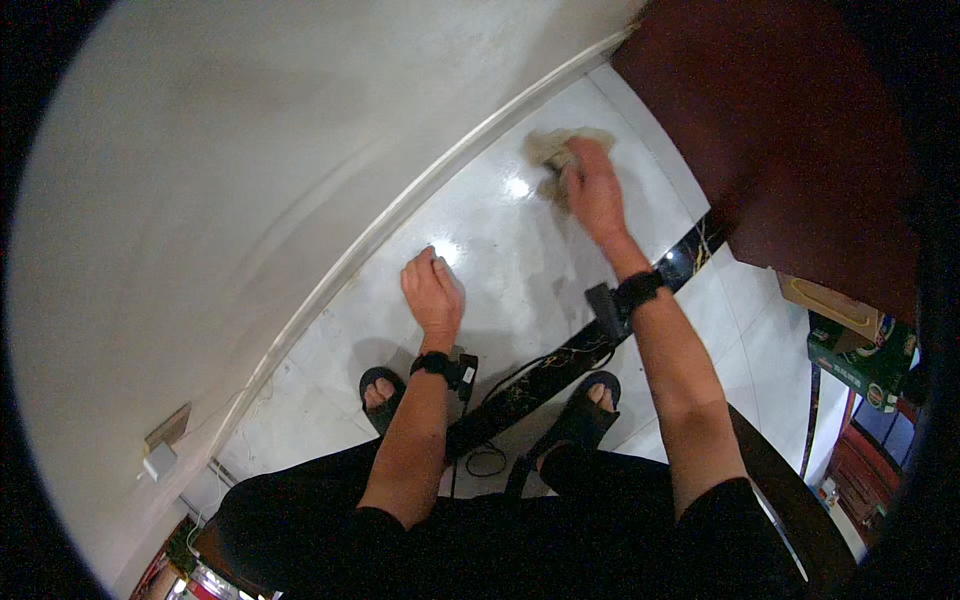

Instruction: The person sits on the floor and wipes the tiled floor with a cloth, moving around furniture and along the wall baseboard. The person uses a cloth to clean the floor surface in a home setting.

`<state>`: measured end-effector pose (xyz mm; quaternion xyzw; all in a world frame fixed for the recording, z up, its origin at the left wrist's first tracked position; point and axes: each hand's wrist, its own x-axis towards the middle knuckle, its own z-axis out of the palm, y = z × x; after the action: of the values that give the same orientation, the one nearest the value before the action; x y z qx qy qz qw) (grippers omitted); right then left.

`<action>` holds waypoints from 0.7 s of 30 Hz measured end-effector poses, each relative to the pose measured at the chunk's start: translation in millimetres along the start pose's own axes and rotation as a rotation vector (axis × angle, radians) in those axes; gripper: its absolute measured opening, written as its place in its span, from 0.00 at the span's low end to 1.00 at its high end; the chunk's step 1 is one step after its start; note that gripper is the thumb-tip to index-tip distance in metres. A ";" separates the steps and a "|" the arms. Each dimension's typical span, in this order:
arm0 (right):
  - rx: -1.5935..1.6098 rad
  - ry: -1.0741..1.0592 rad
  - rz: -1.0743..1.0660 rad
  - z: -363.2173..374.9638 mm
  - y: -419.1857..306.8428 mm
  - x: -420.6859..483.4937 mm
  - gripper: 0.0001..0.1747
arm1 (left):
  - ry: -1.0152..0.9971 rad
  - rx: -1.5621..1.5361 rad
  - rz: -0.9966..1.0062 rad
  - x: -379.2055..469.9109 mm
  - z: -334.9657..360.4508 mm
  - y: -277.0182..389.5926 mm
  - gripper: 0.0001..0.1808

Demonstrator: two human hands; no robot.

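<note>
My right hand [596, 187] holds a crumpled beige cloth [559, 154] against the glossy white tile floor [495, 217], near the corner of the wall and a dark red panel. The hand and cloth are somewhat blurred. Lower and to the left, my left hand [435, 292] is above or on the tiles near the skirting, its fingers curled; whether it holds anything small cannot be made out. Both wrists carry black straps with small black devices, and a cable runs from the left one.
A white wall with skirting [420, 187] curves along the left. The dark red panel [787, 135] stands at right, with a green cardboard box [855, 360] below it. A black marble-look strip [525, 390] crosses the floor between my slippered feet. A plug adapter [160, 461] sits at the wall socket.
</note>
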<state>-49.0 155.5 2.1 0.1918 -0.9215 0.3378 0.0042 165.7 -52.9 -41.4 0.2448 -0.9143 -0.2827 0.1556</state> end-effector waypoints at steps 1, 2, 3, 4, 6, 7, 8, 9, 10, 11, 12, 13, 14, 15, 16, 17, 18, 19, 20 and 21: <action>-0.062 0.072 0.050 -0.9 8.0 9.0 0.22 | 0.001 -0.021 -0.010 0.1 -2.0 0.1 0.16; -0.119 0.072 0.032 8.7 11.0 13.1 0.22 | -0.022 -0.039 -0.034 1.8 -4.0 -0.8 0.15; -0.174 0.080 0.074 19.3 13.2 14.1 0.23 | -0.010 -0.078 -0.011 2.7 -7.5 -2.3 0.15; -0.238 0.019 0.166 31.8 12.4 11.6 0.23 | -0.021 -0.112 -0.004 3.2 -11.5 -5.3 0.15; -0.140 0.048 0.083 62.4 -0.6 -2.9 0.25 | -0.025 -0.155 -0.013 2.5 -22.6 -11.5 0.14; -0.104 0.039 0.085 76.1 -12.2 -13.1 0.26 | 0.005 -0.162 -0.037 -0.3 -30.7 -15.8 0.14; -0.105 -0.001 -0.030 88.5 -27.8 -25.4 0.27 | 0.036 -0.169 -0.058 -1.9 -38.5 -18.8 0.14; -0.078 -0.039 -0.071 102.3 -52.2 -43.1 0.26 | 0.072 -0.181 -0.074 -3.3 -46.5 -22.8 0.14; 0.021 -0.078 -0.103 113.5 -76.5 -57.1 0.26 | 0.084 -0.229 -0.229 -8.7 -55.2 -24.6 0.13; -0.061 -0.142 -0.153 127.3 -106.8 -73.0 0.26 | 0.133 -0.257 -0.280 -13.1 -64.9 -26.5 0.13; -0.024 -0.205 -0.223 137.3 -136.2 -94.0 0.25 | 0.174 -0.287 -0.342 -15.8 -74.7 -28.7 0.14; 0.021 -0.317 -0.212 150.2 -165.7 -113.0 0.25 | 0.183 -0.304 -0.468 -20.7 -85.2 -29.6 0.14; -0.038 -0.480 -0.288 159.4 -189.1 -132.4 0.24 | 0.229 -0.322 -0.493 -24.6 -94.9 -30.0 0.15; 0.167 -0.380 -0.250 167.0 -206.4 -147.8 0.24 | 0.284 -0.320 -0.462 -24.8 -103.3 -29.9 0.15; 0.306 -0.538 -0.213 177.2 -216.3 -149.8 0.24 | 0.313 -0.315 -0.471 -24.0 -112.5 -29.4 0.15; 0.330 -0.487 -0.266 179.4 -217.3 -151.7 0.24 | 0.358 -0.306 -0.429 -18.6 -121.1 -28.0 0.15; 0.342 -0.516 -0.285 180.6 -214.6 -146.2 0.25 | 0.352 -0.360 -0.470 -9.7 -128.4 -24.9 0.15; 0.346 -0.525 -0.300 176.3 -203.1 -136.4 0.25 | 0.284 -0.352 -0.448 -0.1 -135.8 -19.3 0.15; 0.442 -0.427 -0.301 168.5 -188.4 -122.6 0.27 | 0.233 -0.348 -0.402 11.6 -142.5 -10.9 0.15; 0.335 -0.306 -0.337 157.9 -175.2 -106.7 0.26 | 0.163 -0.337 -0.425 26.2 -150.4 0.1 0.15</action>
<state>131.5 -28.0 -25.6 0.3893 -0.7977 0.4471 -0.1106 207.5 -133.1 81.7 0.4235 -0.7672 -0.4363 0.2042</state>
